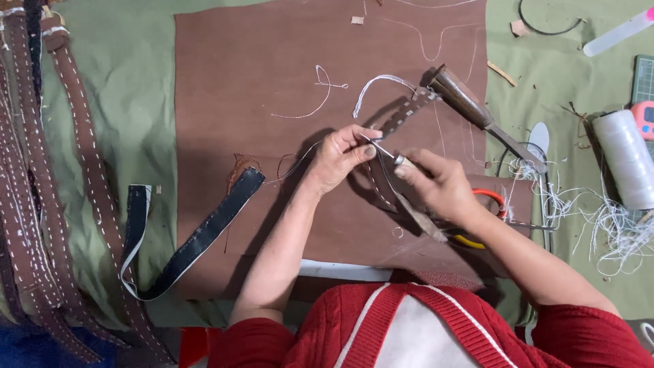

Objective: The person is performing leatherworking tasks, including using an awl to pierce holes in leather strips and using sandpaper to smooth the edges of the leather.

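Brown sheet point(272, 68): spread flat across the green cloth point(136, 88), so it serves as the work surface under both hands.
Finished straps point(75, 170): out at nine o'clock, a row of brown white-stitched straps lying lengthwise, parked clear of the work.
Black strap point(197, 238): at seven o'clock, bent in a loose V, half on the sheet and untouched.
Thread spool point(627, 157): white, at three o'clock, loose thread trailing beside it, near the right arm.
Wooden-handled tool point(463, 102): at one o'clock, lying across the far end of the stitched strap point(402, 116), seemingly weighing it down.
Left hand point(337, 160): centre, fingers closed, pinching the strap so it stays lifted and steady.
Right hand point(439, 184): closed around a slim awl point(385, 151), tip aimed at the strap between the hands; whether it has pierced, I can't tell.
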